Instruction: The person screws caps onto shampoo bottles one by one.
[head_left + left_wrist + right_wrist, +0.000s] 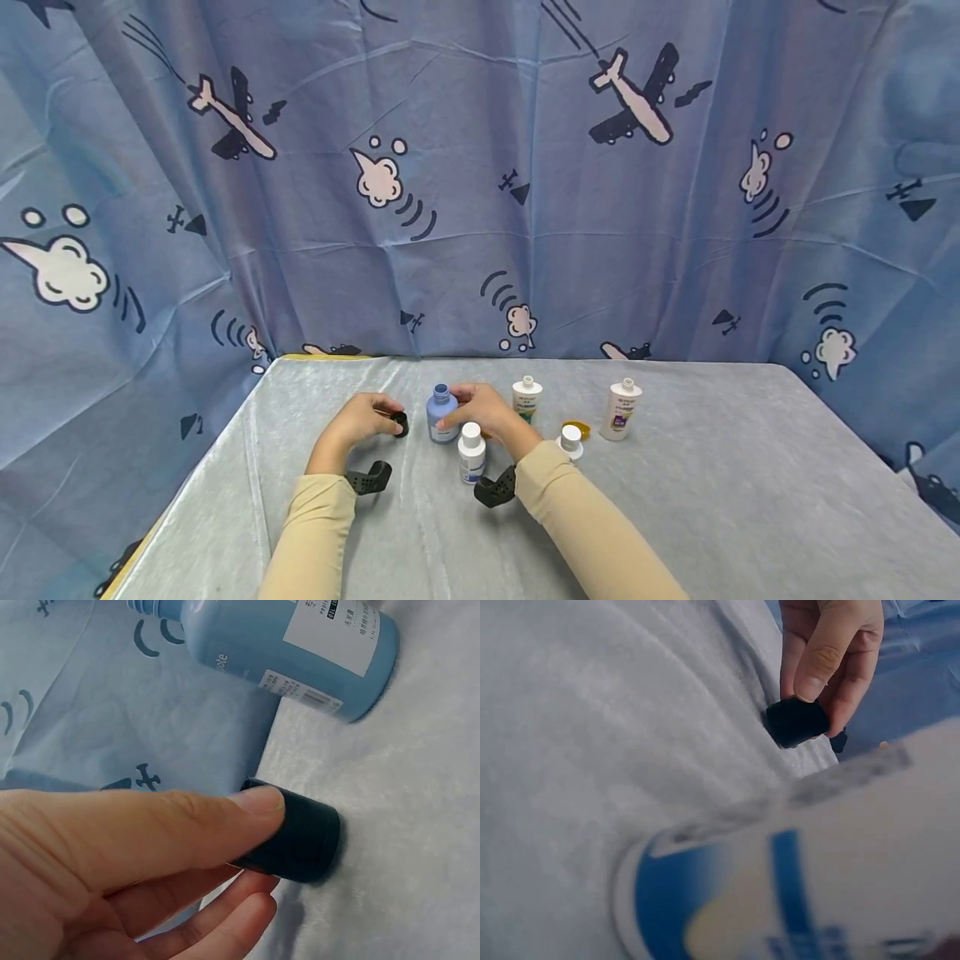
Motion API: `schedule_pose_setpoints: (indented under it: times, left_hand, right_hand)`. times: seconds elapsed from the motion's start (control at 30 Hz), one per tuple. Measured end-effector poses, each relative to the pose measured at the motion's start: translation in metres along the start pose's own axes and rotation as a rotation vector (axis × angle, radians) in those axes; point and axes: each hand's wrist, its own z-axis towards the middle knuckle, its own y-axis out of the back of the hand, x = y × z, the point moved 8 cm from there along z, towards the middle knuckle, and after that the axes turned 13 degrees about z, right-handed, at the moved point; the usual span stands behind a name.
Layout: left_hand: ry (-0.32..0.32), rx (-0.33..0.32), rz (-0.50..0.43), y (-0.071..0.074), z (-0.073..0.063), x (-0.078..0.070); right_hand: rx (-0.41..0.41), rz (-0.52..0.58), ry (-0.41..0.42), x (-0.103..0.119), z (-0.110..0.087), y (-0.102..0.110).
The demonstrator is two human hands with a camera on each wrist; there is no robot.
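My left hand (362,419) pinches a black bottle cap (401,423) between thumb and fingers, down at the cloth on the left. In the left wrist view the thumb lies along the top of the cap (307,832). Just right of it stands a blue bottle (441,415), upright, its threaded neck uncapped. My right hand (486,412) grips this bottle from its right side, thumb in front; some fingers are hidden behind. A small white bottle with a white cap (472,462) stands nearer, below the right hand, and fills much of the right wrist view, blurred.
Behind the right hand stands a white uncapped bottle with a green label (527,398). Farther right is another with a purple label (621,412). A white-topped item (570,442) and an orange-yellow round piece (578,428) sit between. Grey cloth (750,467) covers the table; a patterned curtain (465,208) hangs behind.
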Motion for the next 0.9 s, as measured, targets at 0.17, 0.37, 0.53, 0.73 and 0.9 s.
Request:
schedule_pose_setpoints:
  times: [0.17, 0.37, 0.53, 0.73, 0.9]
  left_hand:
    - [0.006, -0.045, -0.022, 0.009, -0.003, -0.005]
    - [-0.027, -0.072, -0.177, 0.017, -0.005, -0.020]
    - [-0.078, -0.087, -0.278, 0.023, -0.009, -0.038]
    - [-0.108, -0.057, -0.362, 0.026, -0.017, -0.058]
    - [-0.158, -0.061, -0.388, 0.028, -0.027, -0.076]
  right_hand:
    - [-0.025, -0.054, 0.070, 0.020, -0.005, 0.006]
    - [-0.041, 0.049, 0.137, 0.048, -0.015, 0.019]
    - [-0.031, 0.089, 0.168, 0.066, -0.032, 0.032]
    - [-0.020, 0.085, 0.215, 0.084, -0.055, 0.048]
    - [-0.032, 0.075, 0.218, 0.084, -0.073, 0.062]
